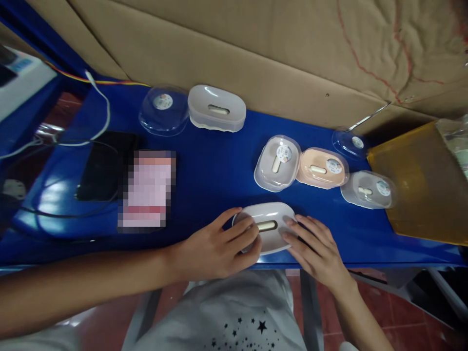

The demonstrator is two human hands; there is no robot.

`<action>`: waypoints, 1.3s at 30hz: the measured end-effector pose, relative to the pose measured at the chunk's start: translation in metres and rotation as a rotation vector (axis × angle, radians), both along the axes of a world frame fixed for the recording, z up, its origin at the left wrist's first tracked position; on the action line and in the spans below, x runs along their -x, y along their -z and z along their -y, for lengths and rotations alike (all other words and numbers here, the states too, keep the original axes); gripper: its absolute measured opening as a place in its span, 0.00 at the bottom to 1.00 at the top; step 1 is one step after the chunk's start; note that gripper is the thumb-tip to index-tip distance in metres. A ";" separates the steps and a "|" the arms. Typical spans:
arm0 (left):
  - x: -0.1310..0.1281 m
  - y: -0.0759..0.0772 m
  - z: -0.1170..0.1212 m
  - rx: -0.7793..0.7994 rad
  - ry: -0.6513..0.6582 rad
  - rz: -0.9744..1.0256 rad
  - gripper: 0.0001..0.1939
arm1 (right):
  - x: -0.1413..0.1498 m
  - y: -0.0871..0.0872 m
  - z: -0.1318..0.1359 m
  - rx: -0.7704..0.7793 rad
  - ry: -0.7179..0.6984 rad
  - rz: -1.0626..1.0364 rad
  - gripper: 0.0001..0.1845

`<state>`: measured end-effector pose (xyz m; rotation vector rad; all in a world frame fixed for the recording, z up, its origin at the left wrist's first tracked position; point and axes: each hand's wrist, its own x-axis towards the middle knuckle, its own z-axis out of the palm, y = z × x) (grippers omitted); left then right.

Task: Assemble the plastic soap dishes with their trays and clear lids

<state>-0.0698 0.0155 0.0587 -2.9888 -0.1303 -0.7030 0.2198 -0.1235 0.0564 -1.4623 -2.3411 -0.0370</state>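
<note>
At the table's front edge lies a light grey oval soap dish [272, 239] with a slot in its middle, a pale bar showing in the slot. My left hand [228, 243] grips its left end, fingers bent over the rim and into the dish. From the other side, my right hand [316, 246] holds the right end, fingertips on the rim and inner surface. Just beyond are a grey lidded soap dish [268, 168], a peach lidded one [318, 168] and another grey lidded one [365, 190], each with a round sticker on its clear cover.
At the back stand a clear lid [166, 119] and an uncovered grey dish [217, 119]. Another clear lid [347, 144] lies near a yellowish box [420, 185]. Left are a phone with a blurred screen [148, 190], a black object [98, 170] and cables. Brown cardboard [256, 48] lines the back.
</note>
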 end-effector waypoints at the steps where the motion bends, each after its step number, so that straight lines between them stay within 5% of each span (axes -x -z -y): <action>1: 0.000 -0.001 0.000 -0.008 0.001 -0.005 0.08 | -0.001 0.000 0.001 -0.005 -0.010 0.020 0.28; 16: 0.001 0.001 0.002 -0.040 -0.044 -0.008 0.09 | 0.003 0.005 0.001 0.018 -0.060 0.004 0.35; 20: 0.003 0.005 0.001 -0.004 -0.039 -0.057 0.12 | 0.002 -0.008 -0.005 0.042 -0.062 -0.014 0.37; 24: 0.003 0.007 0.000 0.008 -0.030 -0.074 0.13 | -0.052 -0.049 -0.025 -0.140 0.081 -0.036 0.36; 26: 0.002 0.006 -0.002 0.028 -0.037 -0.073 0.12 | -0.099 -0.069 -0.051 -0.246 0.297 -0.017 0.25; 28: -0.001 0.004 -0.006 0.069 -0.062 -0.070 0.10 | -0.149 -0.078 -0.088 -0.080 0.468 0.066 0.17; 30: -0.003 0.002 -0.011 0.121 -0.097 -0.065 0.08 | -0.191 -0.075 -0.129 0.140 0.526 0.091 0.25; 33: -0.003 0.000 -0.021 0.187 -0.130 -0.055 0.07 | -0.230 -0.057 -0.177 0.243 0.532 0.090 0.37; 39: 0.002 0.000 -0.031 0.259 -0.102 -0.062 0.07 | -0.237 -0.031 -0.196 0.355 0.560 0.084 0.37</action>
